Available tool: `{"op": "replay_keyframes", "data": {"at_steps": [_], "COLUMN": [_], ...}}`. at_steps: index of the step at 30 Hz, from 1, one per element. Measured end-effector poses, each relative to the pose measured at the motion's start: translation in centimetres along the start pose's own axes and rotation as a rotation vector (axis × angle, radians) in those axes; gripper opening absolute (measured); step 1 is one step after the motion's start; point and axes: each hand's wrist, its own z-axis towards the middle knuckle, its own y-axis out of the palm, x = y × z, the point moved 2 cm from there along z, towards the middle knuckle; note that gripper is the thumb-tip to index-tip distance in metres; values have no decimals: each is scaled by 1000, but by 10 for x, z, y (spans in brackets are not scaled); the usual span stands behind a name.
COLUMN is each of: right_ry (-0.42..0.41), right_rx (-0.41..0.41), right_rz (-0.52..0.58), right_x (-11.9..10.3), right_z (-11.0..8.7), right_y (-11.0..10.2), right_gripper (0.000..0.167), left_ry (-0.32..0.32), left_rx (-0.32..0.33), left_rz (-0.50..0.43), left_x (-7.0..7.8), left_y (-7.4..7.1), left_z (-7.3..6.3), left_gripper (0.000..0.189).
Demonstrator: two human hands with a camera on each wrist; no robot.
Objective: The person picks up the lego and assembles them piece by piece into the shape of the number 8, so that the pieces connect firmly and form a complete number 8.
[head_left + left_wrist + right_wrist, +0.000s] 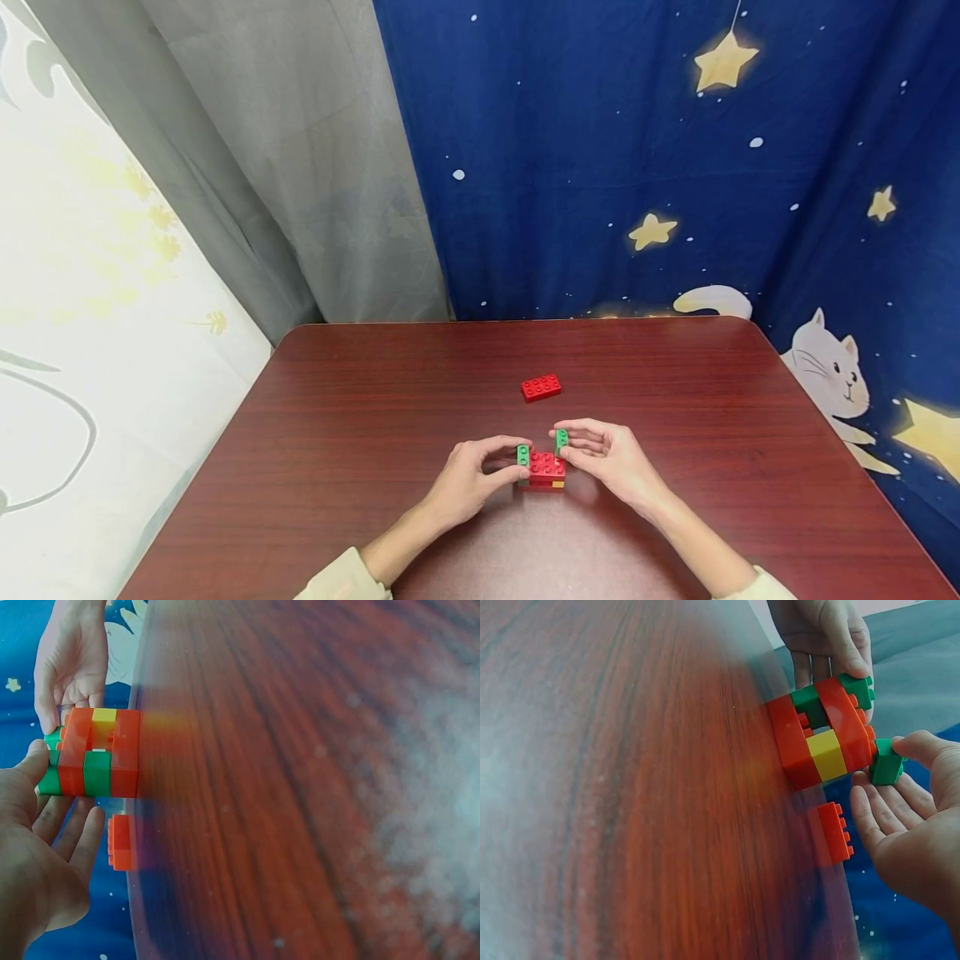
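Note:
A small stack of toy building bricks stands on the table, with a red brick [546, 468] on its upper level. Beneath that come a yellow brick [826, 754] and a green brick [97, 773], with a gap between them, over a bottom red brick [790, 742]. My left hand [467, 479] holds a green brick [522, 455] seated on the stack's left end, thumb in front and fingers behind. My right hand [618, 467] pinches another green brick [562, 442] at the right end, slightly tilted; whether its studs engage I cannot tell.
Beyond the stack, a loose red brick [541, 387] lies studs up on the dark red-brown table [360, 400]. Behind the table's far edge hang a grey curtain [300, 150] and a blue curtain [562, 167] with stars. A white patterned cloth [97, 275] is at the left.

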Motion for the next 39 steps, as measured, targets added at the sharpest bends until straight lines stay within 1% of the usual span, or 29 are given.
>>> {"op": "replay_keyframes", "data": {"at_steps": [5, 15, 23, 31, 39], "right_ry": [-1, -26, -47, -30, -14], "right_rx": [-15, -29, -37, -40, -38], "right_rz": [-4, 29, 53, 36, 28], "right_x": [0, 1, 0, -3, -4], "right_z": [-2, -3, -4, -6, -10], "right_y": [1, 2, 1, 3, 4], "right_gripper": [40, 38, 38, 41, 42], "left_ry": [3, 4, 3, -1, 7], "left_rx": [0, -2, 1, -6, -4], "left_rz": [0, -4, 14, -16, -7], "left_x": [0, -1, -1, -2, -2], "left_y": [0, 0, -1, -1, 0], "left_z": [0, 0, 0, 1, 0], "left_gripper": [37, 37, 36, 36, 35]}}
